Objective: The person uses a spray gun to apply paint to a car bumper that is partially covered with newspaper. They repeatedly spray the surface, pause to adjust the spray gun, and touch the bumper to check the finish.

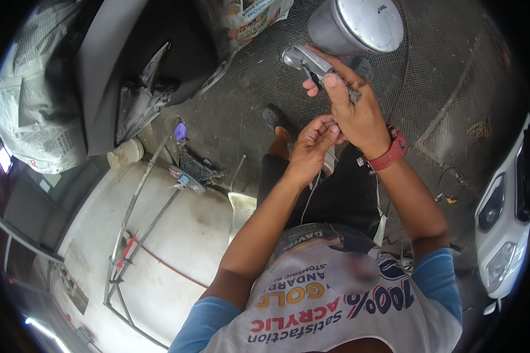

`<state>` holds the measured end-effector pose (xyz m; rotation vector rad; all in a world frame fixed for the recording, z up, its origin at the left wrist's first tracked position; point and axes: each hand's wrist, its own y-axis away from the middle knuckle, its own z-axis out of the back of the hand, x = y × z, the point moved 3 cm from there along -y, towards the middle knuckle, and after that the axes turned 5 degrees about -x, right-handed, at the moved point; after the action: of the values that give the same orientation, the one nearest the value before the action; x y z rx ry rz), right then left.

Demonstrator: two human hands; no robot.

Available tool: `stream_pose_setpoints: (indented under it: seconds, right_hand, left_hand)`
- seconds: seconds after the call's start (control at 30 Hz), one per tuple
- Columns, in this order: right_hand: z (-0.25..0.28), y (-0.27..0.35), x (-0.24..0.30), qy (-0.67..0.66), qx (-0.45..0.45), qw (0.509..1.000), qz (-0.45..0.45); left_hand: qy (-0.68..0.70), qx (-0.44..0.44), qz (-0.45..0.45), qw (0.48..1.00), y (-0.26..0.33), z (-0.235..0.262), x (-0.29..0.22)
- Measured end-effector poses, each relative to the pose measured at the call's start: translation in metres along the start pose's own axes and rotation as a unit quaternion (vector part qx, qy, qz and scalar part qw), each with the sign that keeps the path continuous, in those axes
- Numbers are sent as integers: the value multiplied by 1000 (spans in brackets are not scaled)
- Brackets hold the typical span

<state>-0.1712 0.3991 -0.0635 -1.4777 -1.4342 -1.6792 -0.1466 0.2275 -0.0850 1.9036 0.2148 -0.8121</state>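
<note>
My right hand [359, 112] is wrapped round a metal spray gun [312, 63], its thumb lying along the gun's body. A large silver paint cup [350, 29] with a round lid sits at the far end of the gun; my hand partly hides where they join. My left hand [317, 141] is close against the heel of the right hand. Its fingers are pinched together, and whatever they hold, if anything, is hidden. A red watch [390, 152] is on my right wrist.
A dark car panel [176, 53] with newspaper masking [35, 117] stands at the far left. Below it are a small tub [125, 154], a metal stand [136, 194] and a large white panel [176, 235]. A white car's front [503, 217] is at right. A hose [405, 70] crosses the floor.
</note>
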Motion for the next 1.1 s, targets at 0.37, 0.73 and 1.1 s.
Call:
stream_pose_setpoints:
  seconds: [0.37,0.73,1.1]
  right_hand:
    - [-153,79,-20,-7,-113,992,62]
    - [-221,111,-62,11,-212,976,42]
    - [-178,68,-82,7,-326,944,44]
  left_hand:
    - [-67,98,-64,991,52,140,42]
    - [-268,73,63,958,123,305,112]
    - [-585,57,323,742,223,450,174]
